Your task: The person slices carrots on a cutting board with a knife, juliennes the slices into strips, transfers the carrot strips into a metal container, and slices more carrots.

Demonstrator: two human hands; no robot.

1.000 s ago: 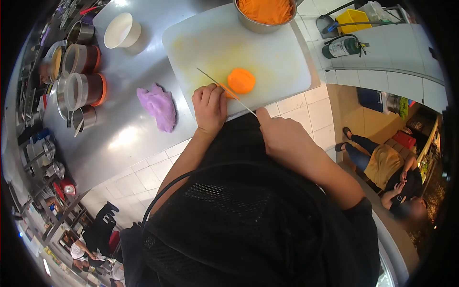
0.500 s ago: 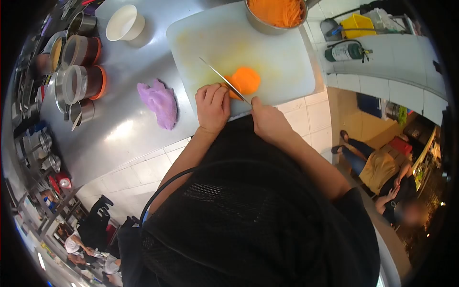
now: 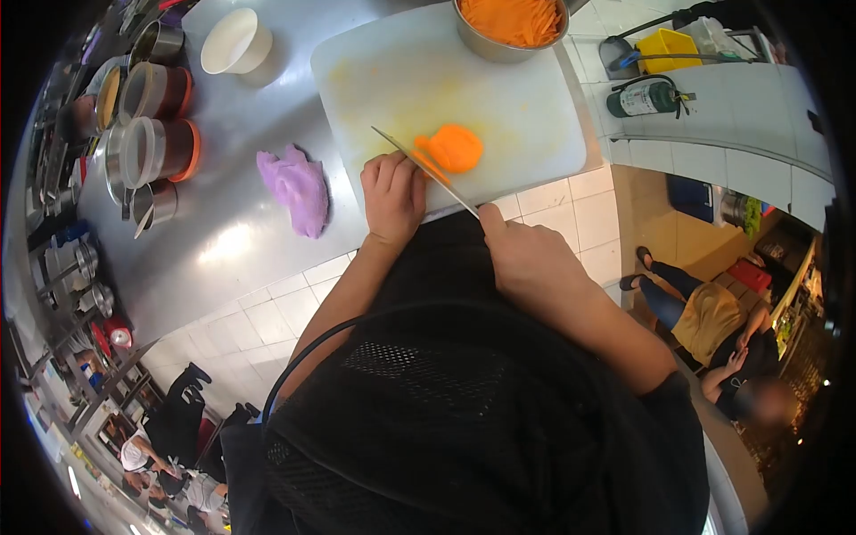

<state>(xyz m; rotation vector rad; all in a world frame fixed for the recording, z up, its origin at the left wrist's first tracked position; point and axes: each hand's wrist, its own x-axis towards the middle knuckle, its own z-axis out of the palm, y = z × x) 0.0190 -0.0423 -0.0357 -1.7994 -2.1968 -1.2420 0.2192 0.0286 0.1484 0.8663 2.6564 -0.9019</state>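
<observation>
Carrot slices [image 3: 457,148] lie on the near half of the board [image 3: 370,76], just right of the knife [image 3: 455,193]. Nearest, the right hand [image 3: 535,253] is closed round the handle; the left hand [image 3: 392,200] has its fingers curled close beside the blade, though whether they pin a piece is hidden. Cutting well here likely calls for tucked fingertips, knuckles guiding the blade, and slow, even strokes. Left of the board lies a cloth [image 3: 297,190]; at the far right, a pan [image 3: 493,46] holds orange shreds [image 3: 517,20].
</observation>
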